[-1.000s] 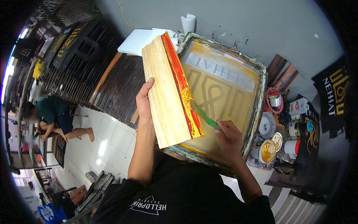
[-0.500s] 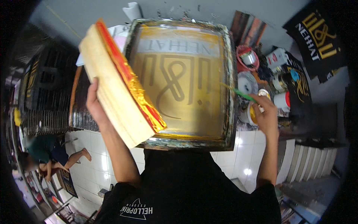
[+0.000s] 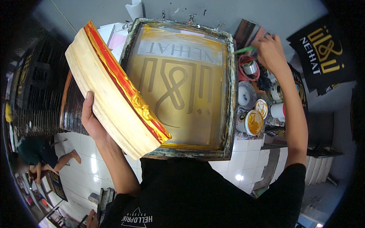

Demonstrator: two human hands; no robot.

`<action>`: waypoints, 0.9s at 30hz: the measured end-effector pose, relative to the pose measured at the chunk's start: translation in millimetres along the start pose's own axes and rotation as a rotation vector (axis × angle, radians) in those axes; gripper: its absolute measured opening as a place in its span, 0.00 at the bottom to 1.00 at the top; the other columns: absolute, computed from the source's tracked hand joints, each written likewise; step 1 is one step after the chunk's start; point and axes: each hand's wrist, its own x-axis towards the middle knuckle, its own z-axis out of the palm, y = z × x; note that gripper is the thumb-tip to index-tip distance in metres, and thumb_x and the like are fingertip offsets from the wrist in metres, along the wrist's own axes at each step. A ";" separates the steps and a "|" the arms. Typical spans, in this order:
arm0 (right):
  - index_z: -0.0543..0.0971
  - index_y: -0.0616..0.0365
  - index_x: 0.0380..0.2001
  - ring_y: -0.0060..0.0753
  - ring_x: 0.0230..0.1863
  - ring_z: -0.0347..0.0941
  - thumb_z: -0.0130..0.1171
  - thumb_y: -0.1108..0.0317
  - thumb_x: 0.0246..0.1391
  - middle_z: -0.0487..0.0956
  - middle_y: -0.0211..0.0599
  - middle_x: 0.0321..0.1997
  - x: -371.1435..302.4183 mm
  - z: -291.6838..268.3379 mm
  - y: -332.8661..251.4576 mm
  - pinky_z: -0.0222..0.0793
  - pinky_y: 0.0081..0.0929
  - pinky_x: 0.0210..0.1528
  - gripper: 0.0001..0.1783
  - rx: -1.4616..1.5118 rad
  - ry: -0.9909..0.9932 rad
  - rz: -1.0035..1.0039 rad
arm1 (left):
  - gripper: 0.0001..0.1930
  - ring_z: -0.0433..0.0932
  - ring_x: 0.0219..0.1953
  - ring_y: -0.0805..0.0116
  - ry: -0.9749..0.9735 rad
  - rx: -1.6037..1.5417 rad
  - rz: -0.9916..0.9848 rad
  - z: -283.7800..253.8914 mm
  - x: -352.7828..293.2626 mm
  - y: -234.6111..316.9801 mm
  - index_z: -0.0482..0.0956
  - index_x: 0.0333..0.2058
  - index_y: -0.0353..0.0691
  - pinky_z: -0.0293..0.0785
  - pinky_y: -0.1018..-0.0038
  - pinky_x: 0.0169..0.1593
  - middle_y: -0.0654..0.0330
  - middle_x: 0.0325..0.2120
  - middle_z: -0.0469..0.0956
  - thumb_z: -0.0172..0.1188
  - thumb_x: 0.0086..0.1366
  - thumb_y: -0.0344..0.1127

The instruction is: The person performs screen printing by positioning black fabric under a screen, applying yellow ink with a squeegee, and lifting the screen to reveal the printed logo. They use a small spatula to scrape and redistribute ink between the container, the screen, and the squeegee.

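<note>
Your left hand point(image 3: 98, 123) has a firm hold on the squeegee point(image 3: 104, 89), which hangs over the screen frame's point(image 3: 229, 98) left side, long axis upper-left to lower-right, ink-smeared red blade point(image 3: 118, 75) facing right. Your right hand point(image 3: 270, 53)'s pinching the green spatula point(image 3: 245, 49), tip pointing left.
</note>
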 end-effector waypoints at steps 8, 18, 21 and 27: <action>0.85 0.48 0.28 0.38 0.40 0.80 0.58 0.67 0.49 0.84 0.37 0.31 115.2 54.2 -18.6 0.62 0.39 0.52 0.07 -0.328 0.002 -0.042 | 0.26 0.84 0.47 0.53 0.060 -0.064 0.018 -4.8 -11.1 -5.2 0.68 0.61 0.25 0.82 0.61 0.54 0.40 0.52 0.79 0.51 0.72 0.40; 0.87 0.45 0.28 0.37 0.36 0.84 0.60 0.63 0.53 0.86 0.35 0.30 87.6 17.2 -69.7 0.60 0.37 0.59 0.08 -0.315 -0.256 -0.083 | 0.25 0.86 0.45 0.55 0.027 -0.055 0.037 -6.0 -11.1 -4.0 0.69 0.60 0.24 0.84 0.64 0.50 0.41 0.50 0.80 0.50 0.73 0.40; 0.88 0.45 0.28 0.38 0.34 0.84 0.60 0.63 0.53 0.87 0.35 0.30 67.8 1.2 -82.7 0.59 0.36 0.59 0.08 -0.303 -0.265 -0.114 | 0.25 0.86 0.45 0.55 -0.008 -0.058 0.026 -1.9 -10.6 -2.1 0.69 0.59 0.24 0.84 0.64 0.50 0.41 0.50 0.81 0.50 0.73 0.40; 0.86 0.45 0.23 0.35 0.29 0.82 0.62 0.64 0.48 0.85 0.34 0.25 28.4 -21.3 -98.4 0.57 0.35 0.55 0.06 -0.203 -0.229 -0.163 | 0.25 0.86 0.45 0.56 -0.053 -0.066 0.014 3.7 -13.9 0.1 0.69 0.60 0.25 0.84 0.65 0.51 0.41 0.50 0.81 0.51 0.73 0.40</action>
